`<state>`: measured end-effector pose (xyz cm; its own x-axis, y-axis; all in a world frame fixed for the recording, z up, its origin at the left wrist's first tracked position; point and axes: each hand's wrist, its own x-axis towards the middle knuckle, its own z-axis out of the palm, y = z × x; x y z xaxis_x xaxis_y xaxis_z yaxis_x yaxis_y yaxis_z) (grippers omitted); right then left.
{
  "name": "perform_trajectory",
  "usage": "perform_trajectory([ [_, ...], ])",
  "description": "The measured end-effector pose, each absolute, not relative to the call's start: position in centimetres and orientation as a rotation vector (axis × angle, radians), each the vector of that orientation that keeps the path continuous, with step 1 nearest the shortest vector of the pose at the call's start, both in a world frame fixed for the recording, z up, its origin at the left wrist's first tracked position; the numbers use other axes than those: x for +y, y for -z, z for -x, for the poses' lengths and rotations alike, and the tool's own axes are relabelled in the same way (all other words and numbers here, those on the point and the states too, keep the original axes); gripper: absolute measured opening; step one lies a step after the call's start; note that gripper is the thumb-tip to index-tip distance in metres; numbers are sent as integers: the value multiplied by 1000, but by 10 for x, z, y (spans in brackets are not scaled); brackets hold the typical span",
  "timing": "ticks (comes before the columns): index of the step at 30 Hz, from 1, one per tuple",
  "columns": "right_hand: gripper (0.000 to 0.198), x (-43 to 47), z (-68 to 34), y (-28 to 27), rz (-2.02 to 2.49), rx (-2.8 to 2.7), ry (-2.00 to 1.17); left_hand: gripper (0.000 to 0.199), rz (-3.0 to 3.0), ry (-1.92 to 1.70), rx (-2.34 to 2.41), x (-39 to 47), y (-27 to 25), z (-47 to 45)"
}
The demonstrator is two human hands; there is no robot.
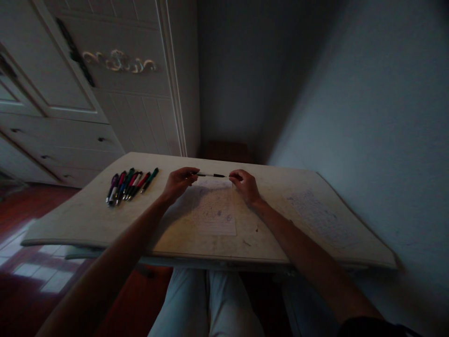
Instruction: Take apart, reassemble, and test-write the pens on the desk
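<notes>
A pen [207, 174] with a whitish barrel and a dark front part lies level in the air between my two hands, above the far half of the table. My left hand [179, 183] pinches its rear end between thumb and fingers. At the pen's thin tip, the fingers of my right hand [246, 186] are closed in a pinch; whether they also hold some small part is too small to make out. Beneath the pen lies a sheet of paper [214, 210] covered with handwriting.
A group of several coloured pens [128, 185] rests at the table's left. Another handwritten sheet [321, 217] lies on the right. The pale table [168, 238] meets a wall [379, 117] on the right; a white cabinet [140, 107] stands behind it to the left.
</notes>
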<state>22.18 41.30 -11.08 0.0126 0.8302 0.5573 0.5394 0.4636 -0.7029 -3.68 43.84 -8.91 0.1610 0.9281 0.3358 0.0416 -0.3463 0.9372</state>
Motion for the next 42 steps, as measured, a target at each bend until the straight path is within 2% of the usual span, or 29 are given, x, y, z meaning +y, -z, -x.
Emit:
perform_trajectory([
  [17,14,411,-222,113,1187,-1711,-357,23,-1595,-1335,979,442,92,38],
  [34,18,415,-221,120,1159,-1513,-645,24,-1606,-1328,978,442,92,38],
  [42,19,415,-219,121,1175,-1457,-666,25,-1586,-1340,986,441,91,36],
])
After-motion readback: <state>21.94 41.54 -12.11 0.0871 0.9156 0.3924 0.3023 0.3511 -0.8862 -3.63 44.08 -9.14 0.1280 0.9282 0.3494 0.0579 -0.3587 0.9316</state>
